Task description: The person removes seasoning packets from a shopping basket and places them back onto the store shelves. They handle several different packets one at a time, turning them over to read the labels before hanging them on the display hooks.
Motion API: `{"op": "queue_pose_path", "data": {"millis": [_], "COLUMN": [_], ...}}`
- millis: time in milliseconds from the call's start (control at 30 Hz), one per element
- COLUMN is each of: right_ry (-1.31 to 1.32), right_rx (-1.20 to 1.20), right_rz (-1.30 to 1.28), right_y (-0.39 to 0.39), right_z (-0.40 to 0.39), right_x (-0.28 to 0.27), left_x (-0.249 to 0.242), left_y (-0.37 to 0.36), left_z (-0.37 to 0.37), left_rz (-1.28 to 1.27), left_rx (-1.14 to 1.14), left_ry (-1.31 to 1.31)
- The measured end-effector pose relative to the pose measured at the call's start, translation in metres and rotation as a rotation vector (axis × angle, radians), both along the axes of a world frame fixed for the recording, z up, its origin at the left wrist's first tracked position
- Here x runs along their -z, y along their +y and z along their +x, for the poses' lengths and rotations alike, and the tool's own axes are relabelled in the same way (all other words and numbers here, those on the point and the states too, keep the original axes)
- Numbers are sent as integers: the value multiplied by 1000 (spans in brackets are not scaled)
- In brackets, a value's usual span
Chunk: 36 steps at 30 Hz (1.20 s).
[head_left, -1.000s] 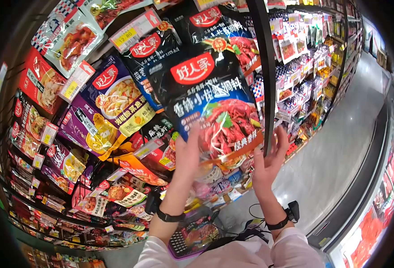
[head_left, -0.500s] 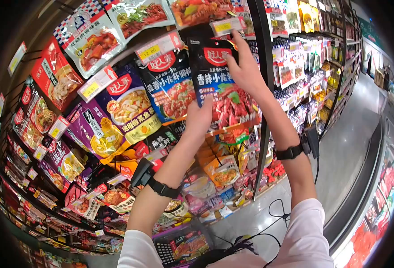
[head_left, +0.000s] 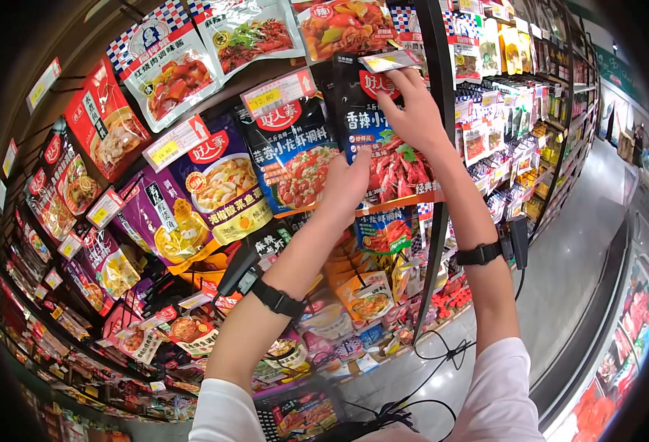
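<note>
A black seasoning pouch with red crayfish [head_left: 398, 168] hangs at the upper middle of the rack. My left hand [head_left: 348, 179] grips its left edge, thumb on the front and the other fingers out of sight. My right hand [head_left: 413, 110] lies over the pouch's upper right, fingers apart near the price tag [head_left: 392, 60]. Left of my left hand hangs a blue-black crayfish pouch [head_left: 295, 158], with a purple pouch [head_left: 221, 184] beyond it. A smaller blue pouch [head_left: 386, 230] shows below the black one.
A dark upright post [head_left: 442, 147] stands close to my right forearm. More hanging packets [head_left: 173, 74] fill the rack above and left. The aisle floor [head_left: 560, 214] runs along the right. A basket [head_left: 302, 414] and black cables [head_left: 442, 353] are low in view.
The rack and pouches appear slightly further right and lower in view. My right hand has moved from the pouch's upper right edge onto its front, just below the price tag.
</note>
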State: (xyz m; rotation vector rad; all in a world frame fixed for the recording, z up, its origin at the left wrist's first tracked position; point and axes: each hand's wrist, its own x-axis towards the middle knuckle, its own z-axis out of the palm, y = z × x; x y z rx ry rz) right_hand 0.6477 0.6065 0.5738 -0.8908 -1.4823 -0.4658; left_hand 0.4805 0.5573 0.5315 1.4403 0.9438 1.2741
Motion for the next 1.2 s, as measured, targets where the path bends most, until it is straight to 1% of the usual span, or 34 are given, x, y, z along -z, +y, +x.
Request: {"op": "queue_pose_path", "data": {"millis": [67, 100, 200, 333, 367, 467, 533, 567, 600, 667, 767, 800, 867, 900, 1000, 1033, 1100, 1200], "right_ry": [-44, -80, -147, -92, -76, -20, 3, 2, 26, -3, -89, -127, -92, -57, -79, -82, -75, -86], "right_rx": [51, 120, 289, 277, 263, 203, 214, 219, 164, 223, 231, 254, 188, 159, 246, 239, 222, 184], "right_rz": [-68, -29, -82, -175, -170, -149, -144, -187, -179, -243, -121, -164, -253, -241, -87, -178, -239, -353], "right_y": [-6, -2, -6, -4, -4, 0, 8, 8, 8, 2, -5, -9, -8, -8, 15, 22, 39, 49], "right_z": [-7, -10, -20, -29, -28, -24, -20, -19, -21, -28, -35, -37, -40, -41, -36, -36, -40, -44], "right_x": [-3, -3, -6, 0, 1, -1, -3, -5, -7, -10, -8, -8, -1, 1, 15, 17, 20, 14], "left_x": [0, 1, 1, 4, 4, 2, -1, -2, -4, 0, 14, 19, 19, 24, 19, 25, 39, 47], "left_y": [4, 8, 12, 24, 25, 23, 23, 20, 16, 21, 30, 33, 26, 29, 27, 39, 66, 65], "left_z": [2, 3, 5, 5, 5, 5, 9, 12, 16, 22, 22, 21, 19, 20, 19, 20, 24, 20], "left_rz": [18, 27, 48, 96, 96, 261, 318, 334, 353, 318, 319, 320, 286, 277, 223, 199, 160, 260], "left_rx": [-2, -10, -42, -43, -81, -120, -169, -172, -174, -138, -155, -158, -153, -149, -137, -127, -134, -201], "left_ry": [19, 40, 74, 99, 147, 253, 387, 383, 377, 297, 265, 269, 229, 202, 155, 123, 55, 161]}}
